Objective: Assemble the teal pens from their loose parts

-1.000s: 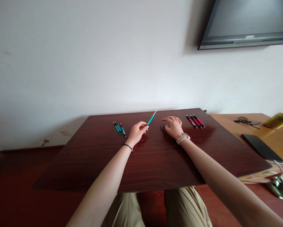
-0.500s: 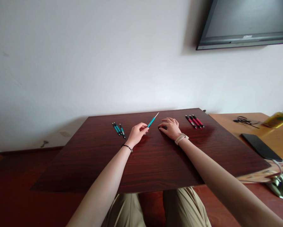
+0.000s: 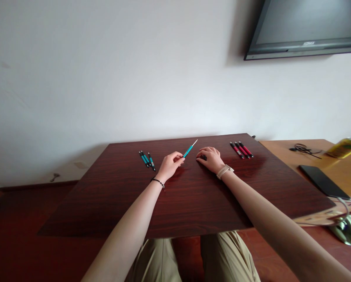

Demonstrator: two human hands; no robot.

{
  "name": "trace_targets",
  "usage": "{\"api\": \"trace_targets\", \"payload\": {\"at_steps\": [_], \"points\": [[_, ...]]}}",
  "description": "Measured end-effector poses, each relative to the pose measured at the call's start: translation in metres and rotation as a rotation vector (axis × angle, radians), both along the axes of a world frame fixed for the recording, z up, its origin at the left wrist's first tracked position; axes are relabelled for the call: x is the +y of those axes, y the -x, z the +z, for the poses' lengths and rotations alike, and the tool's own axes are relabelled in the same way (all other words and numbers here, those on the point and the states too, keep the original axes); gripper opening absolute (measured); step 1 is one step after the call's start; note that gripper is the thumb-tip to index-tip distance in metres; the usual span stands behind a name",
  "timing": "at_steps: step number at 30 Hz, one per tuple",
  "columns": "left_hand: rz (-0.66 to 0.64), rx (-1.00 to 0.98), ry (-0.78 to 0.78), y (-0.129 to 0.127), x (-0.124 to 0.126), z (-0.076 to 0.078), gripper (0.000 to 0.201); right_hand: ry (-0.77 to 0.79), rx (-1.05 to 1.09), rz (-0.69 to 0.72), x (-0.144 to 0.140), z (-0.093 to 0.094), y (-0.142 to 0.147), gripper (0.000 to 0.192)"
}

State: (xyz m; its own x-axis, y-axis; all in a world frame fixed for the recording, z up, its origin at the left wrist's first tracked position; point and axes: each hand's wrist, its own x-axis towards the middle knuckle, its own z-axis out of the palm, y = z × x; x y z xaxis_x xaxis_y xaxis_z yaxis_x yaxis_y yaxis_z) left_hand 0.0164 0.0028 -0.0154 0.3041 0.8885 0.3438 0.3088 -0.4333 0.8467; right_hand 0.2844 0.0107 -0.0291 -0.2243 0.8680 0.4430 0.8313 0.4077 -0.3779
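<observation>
White wall backs a dark wooden table (image 3: 193, 203), with one TV (image 3: 304, 27) mounted at upper right; its small logo is too blurred to read. On the table lie three teal pens (image 3: 146, 159) in a group at left and three red pens (image 3: 241, 150) at right. The left hand (image 3: 171, 164) pinches a fourth teal pen (image 3: 189, 149) between its fingertips, tip raised away from the person. The right hand (image 3: 211, 158) rests curled on the table, just beside it, over a small dark piece; whether it grips it cannot be told. One phone (image 3: 322, 181) lies on the lighter desk (image 3: 283, 147).
</observation>
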Motion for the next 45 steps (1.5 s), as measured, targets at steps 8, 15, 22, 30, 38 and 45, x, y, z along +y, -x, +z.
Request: {"api": "trace_targets", "payload": {"at_steps": [8, 15, 22, 30, 38, 45], "points": [[0.000, 0.006, 0.008, 0.000, 0.000, 0.001, 0.022, 0.016, 0.007, 0.004, 0.000, -0.001, 0.001, 0.012], [-0.002, 0.011, 0.002, -0.001, -0.001, 0.002, 0.021, 0.012, 0.012, 0.005, 0.000, 0.000, 0.001, 0.011], [-0.008, 0.005, 0.014, -0.001, -0.003, 0.003, 0.021, 0.013, 0.017, 0.024, 0.000, 0.001, 0.001, 0.010], [-0.005, 0.012, 0.015, -0.001, -0.001, 0.002, 0.021, 0.027, 0.006, 0.024, -0.001, 0.001, 0.002, 0.010], [-0.009, 0.017, -0.002, 0.000, -0.002, 0.002, 0.022, -0.015, 0.013, 0.250, -0.014, 0.020, 0.013, 0.031], [0.022, 0.040, -0.046, 0.000, -0.001, 0.004, 0.019, 0.049, 0.021, 0.625, -0.026, 0.032, 0.031, 0.039]]}}
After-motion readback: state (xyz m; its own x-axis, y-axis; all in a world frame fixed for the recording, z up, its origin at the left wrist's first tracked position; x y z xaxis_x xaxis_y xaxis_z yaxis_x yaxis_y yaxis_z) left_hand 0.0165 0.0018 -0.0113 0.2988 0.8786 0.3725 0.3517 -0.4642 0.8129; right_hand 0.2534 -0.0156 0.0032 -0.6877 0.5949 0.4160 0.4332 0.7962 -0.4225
